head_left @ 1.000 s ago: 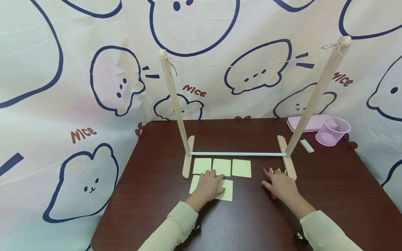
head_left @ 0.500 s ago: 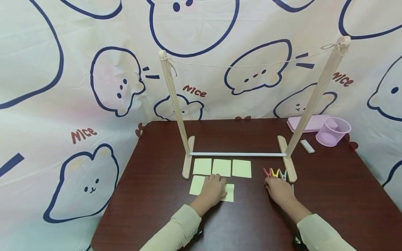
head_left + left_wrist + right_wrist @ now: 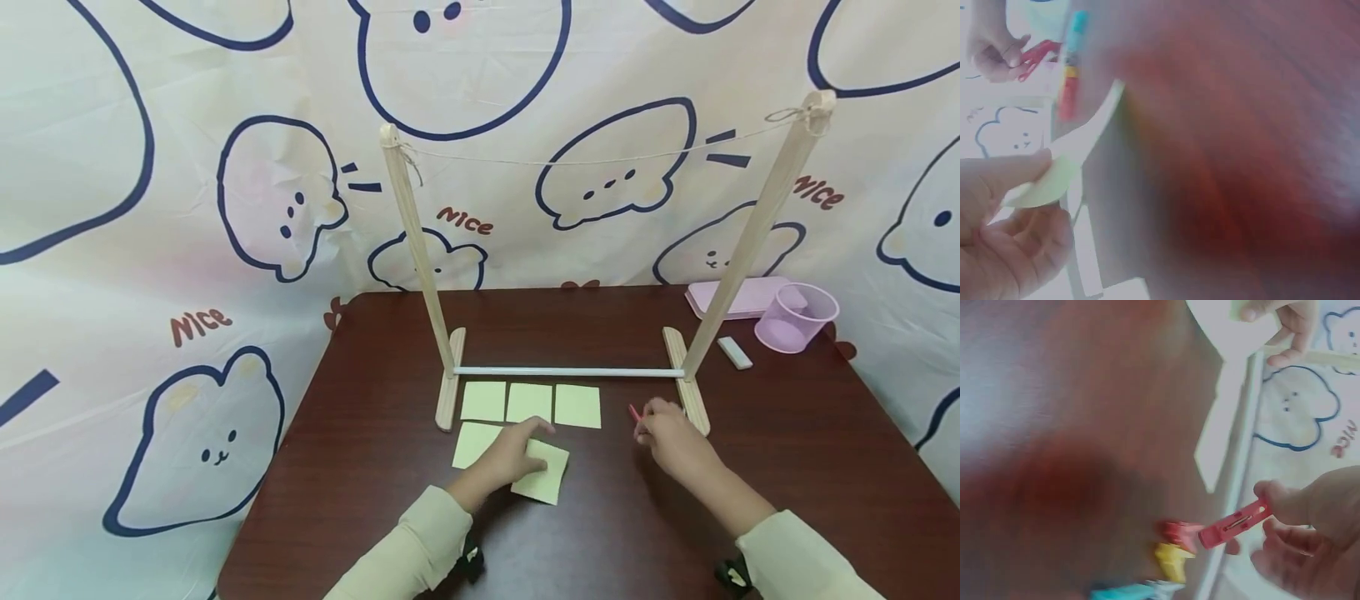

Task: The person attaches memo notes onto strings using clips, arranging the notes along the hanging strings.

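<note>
My left hand (image 3: 504,457) pinches a pale yellow-green sticky note (image 3: 546,483) between thumb and fingers; in the left wrist view the note (image 3: 1060,181) bends and stands off the table. More notes lie flat beyond that hand, such as the far right one (image 3: 577,407). To the right, my right hand (image 3: 675,437) pinches a red clothespin (image 3: 1235,525), seen up close in the right wrist view. Several other clothespins sit below it there, among them a red one (image 3: 1179,534), a yellow one (image 3: 1171,561) and a teal one (image 3: 1124,592).
A wooden frame with two posts (image 3: 420,250) and a thin string (image 3: 600,161) stands behind the notes. Its white rod (image 3: 566,372) runs low across the table (image 3: 390,517). A small white block (image 3: 734,353), a pink case (image 3: 742,297) and a pink cup (image 3: 797,317) lie back right.
My left hand has picked up the front right note, now tilted and drawn toward me. From the row of clothespins, my right hand has lifted a red one.
</note>
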The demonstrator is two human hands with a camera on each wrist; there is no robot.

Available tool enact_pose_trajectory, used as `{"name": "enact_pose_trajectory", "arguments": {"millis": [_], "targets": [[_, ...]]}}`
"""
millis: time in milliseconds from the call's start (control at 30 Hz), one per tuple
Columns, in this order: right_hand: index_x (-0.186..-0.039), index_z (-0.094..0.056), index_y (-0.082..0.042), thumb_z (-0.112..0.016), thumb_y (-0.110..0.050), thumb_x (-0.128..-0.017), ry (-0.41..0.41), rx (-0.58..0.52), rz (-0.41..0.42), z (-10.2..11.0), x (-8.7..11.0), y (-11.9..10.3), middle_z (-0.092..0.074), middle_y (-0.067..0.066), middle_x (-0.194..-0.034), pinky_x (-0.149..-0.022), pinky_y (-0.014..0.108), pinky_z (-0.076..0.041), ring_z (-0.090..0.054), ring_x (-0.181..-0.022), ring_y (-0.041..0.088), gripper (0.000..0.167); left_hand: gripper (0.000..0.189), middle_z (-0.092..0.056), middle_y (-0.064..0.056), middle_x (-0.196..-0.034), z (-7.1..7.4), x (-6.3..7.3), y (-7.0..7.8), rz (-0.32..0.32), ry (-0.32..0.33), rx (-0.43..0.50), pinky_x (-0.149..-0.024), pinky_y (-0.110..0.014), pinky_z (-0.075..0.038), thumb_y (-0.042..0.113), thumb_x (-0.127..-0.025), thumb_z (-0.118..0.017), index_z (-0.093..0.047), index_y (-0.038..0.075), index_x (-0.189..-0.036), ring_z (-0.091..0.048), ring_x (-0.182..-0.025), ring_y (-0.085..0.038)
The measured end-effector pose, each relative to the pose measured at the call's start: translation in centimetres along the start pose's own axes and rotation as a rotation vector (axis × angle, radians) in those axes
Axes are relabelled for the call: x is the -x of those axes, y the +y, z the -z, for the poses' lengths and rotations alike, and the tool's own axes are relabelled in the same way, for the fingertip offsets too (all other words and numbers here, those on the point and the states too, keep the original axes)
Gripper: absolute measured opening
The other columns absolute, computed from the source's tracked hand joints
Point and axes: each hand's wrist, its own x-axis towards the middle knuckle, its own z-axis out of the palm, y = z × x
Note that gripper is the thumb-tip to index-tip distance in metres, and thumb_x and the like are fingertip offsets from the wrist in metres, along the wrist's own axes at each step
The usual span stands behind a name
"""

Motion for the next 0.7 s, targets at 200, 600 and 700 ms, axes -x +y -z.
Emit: {"name": "enact_pose_trajectory", "arguments": {"millis": [200, 600, 700], "targets": [[-0.09, -0.068, -0.005, -0.07, -0.002, -0.079, 0.013, -0.181, -0.028, 3.6, -1.5, -0.7, -0.065, 0.011, -0.088, -0.069, 0.04, -0.048, -0.06, -0.079, 0.025, 0.012, 0.026, -0.066, -0.006, -0.082, 2.1, -1.3, 2.1, 0.086, 0.111, 0.338, -0.056, -0.025, -0.049, 0.006, -0.078, -0.073, -0.066, 0.005, -0.103, -0.058, -0.065, -0.01], [-0.111, -0.062, -0.004, -0.061, -0.012, -0.09, -0.006, -0.462, -0.09, 15.1, -8.1, -4.8, -0.068, 0.006, -0.088, -0.063, 0.031, -0.05, -0.061, -0.075, 0.019, 0.023, 0.028, -0.059, -0.013, -0.079, 9.2, -5.0, 8.5, 0.019, 0.246, 0.698, -0.038, -0.031, -0.048, 0.027, -0.096, -0.051, -0.058, 0.004, -0.11, -0.062, -0.053, -0.023], [-0.108, -0.062, -0.006, -0.059, -0.015, -0.092, 0.101, -0.512, -0.11, 18.3, -10.3, -6.6, -0.068, 0.005, -0.086, -0.055, 0.027, -0.049, -0.059, -0.071, 0.018, 0.019, 0.031, -0.059, -0.015, -0.081, 10.8, -6.0, 10.1, -0.003, 0.317, 0.712, -0.038, -0.03, -0.047, 0.028, -0.096, -0.051, -0.057, 0.005, -0.116, -0.063, -0.054, -0.025]]}}
